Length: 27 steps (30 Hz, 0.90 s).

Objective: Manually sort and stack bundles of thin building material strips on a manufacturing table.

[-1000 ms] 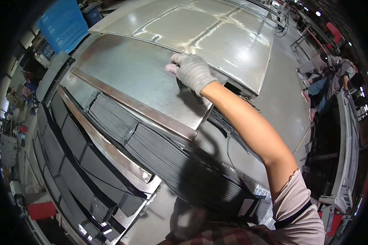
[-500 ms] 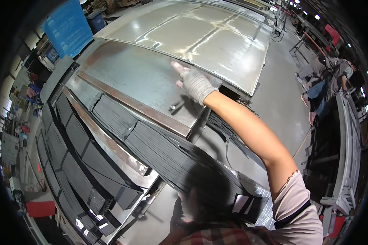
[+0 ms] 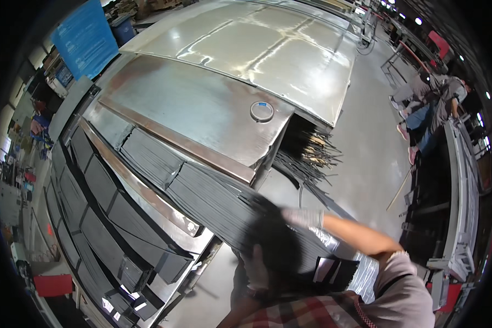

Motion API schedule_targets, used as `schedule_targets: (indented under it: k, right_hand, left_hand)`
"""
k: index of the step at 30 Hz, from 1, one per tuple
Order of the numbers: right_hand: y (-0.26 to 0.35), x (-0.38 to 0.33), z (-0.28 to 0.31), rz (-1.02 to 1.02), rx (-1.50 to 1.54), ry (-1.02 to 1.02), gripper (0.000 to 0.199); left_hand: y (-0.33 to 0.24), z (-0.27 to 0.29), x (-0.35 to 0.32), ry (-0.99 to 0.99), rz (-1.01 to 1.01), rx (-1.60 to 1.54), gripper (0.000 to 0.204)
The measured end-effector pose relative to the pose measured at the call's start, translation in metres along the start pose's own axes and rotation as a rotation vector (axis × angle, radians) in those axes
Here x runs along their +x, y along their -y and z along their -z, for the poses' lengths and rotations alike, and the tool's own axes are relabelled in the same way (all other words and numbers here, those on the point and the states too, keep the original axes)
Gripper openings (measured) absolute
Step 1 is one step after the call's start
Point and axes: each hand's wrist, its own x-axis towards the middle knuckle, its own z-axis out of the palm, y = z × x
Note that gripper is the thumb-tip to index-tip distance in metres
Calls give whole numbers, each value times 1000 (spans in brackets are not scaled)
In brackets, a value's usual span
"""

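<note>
- Lying along the worktop's point(image 3: 186, 104) near edge, grey strips point(image 3: 210, 191)!
- Right hand point(image 3: 303, 217) beside them, blurred; can't tell its grip.
- Left hand point(image 3: 256, 269) near them, grip unclear.
- Tape roll point(image 3: 270, 117) near the right edge!

Grey floor point(image 3: 369, 115) runs past a long metal frame point(image 3: 462, 186) on my right; small lamps point(image 3: 418, 21) glare in the dark beyond. Over left, a blue bin point(image 3: 122, 31) stands beside a blue sheet point(image 3: 85, 41).

Bright centre, dim bending fisheye rim
White glare streaks the large, pale, shiny metal sheet point(image 3: 257, 46); small round white lamps point(image 3: 419, 21) dot the dark upper right; shadow seemingly blackens the long dark-grey strips point(image 3: 216, 198); the grey-knit-gloved right hand point(image 3: 303, 217) is blurred
</note>
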Motion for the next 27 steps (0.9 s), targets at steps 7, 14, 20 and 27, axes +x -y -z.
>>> schedule_targets:
  k: [7, 14, 20, 27]
  right_hand:
    - [39, 37, -14, 24, -210, -308, 65]
    - [79, 90, 95, -29, -1405, -594, 17]
    - [210, 147, 117, 602, -770, -923, 80]
    - [182, 83, 84, 285, -618, -830, 94]
  left_hand:
    - [-76, 9, 37, 82, -44, -309, 49]
    - [50, 38, -10, 230, -83, 246, 66]
    - [22, 15, -47, 244, 334, 155, 94]
    - [-6, -9, -66, 208, -30, 256, 81]
